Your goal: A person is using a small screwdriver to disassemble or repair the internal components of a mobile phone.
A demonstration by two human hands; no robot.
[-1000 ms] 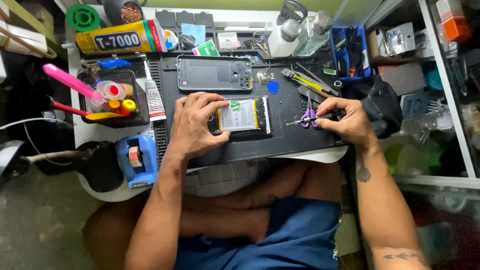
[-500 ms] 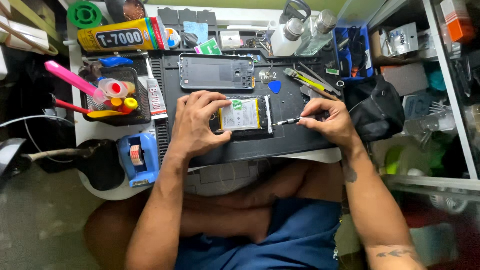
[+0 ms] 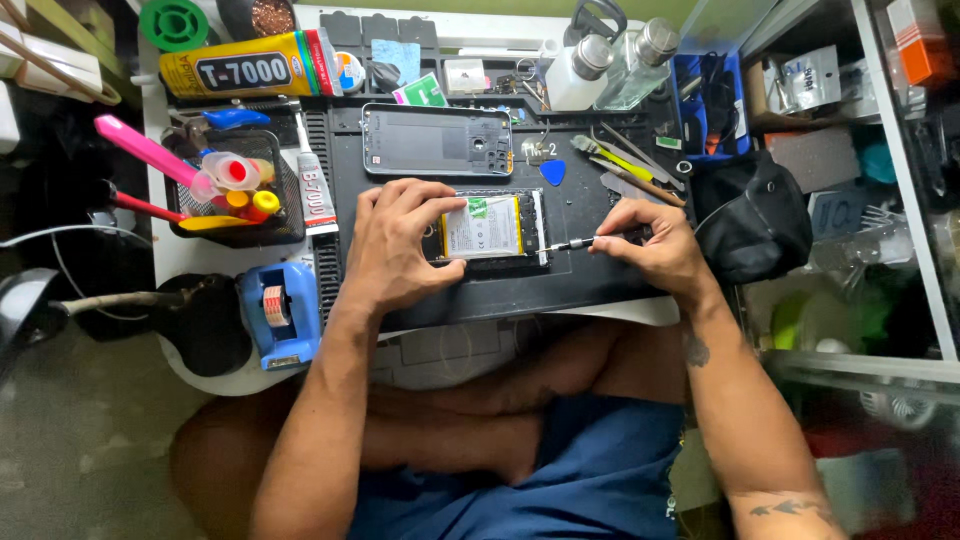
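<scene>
My left hand (image 3: 400,245) pins the opened phone (image 3: 487,231) by its edges, light, thin, likely fragile; right hand (image 3: 655,245) fingers closed on the slim screwdriver (image 3: 575,243), tip at its right edge.

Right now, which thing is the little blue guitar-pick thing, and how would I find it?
Start at the dark work mat on the white table. Just above the opened phone that the left hand steadies, right of the separate phone back cover, lies the blue pick. It is a small flat teardrop, the only bright blue thing lying on the mat.
</scene>
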